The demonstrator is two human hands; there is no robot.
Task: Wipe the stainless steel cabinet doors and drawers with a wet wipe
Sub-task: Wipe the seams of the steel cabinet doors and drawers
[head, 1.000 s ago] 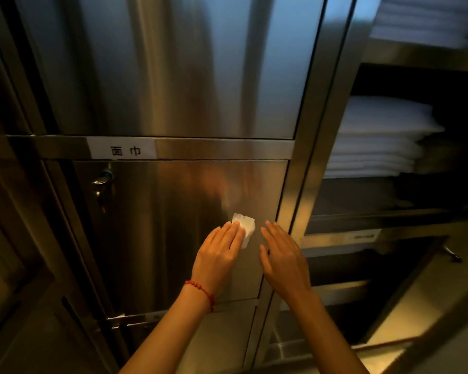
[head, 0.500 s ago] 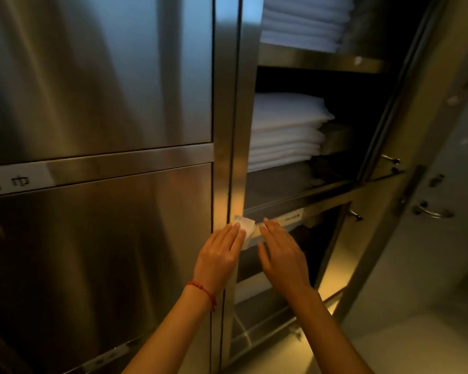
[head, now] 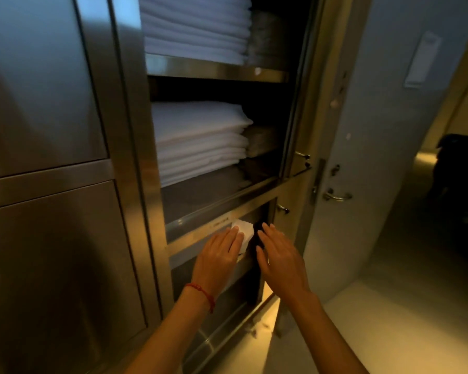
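towels [head: 200, 141] on shelf [head: 214, 71] | closed doors [head: 43, 76] left

Both bare forearms reach up and forward from the bottom edge, side by side. The left hand [head: 219, 256], a red string bracelet [head: 203, 292] round its wrist, lies flat with straight fingers together. The right hand [head: 280, 255] is flat too, fingers straight and slightly spread.

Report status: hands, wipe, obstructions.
Left hand flat, pressing wet wipe on steel rail below towel shelf. Right hand open beside it. Nothing in the way.
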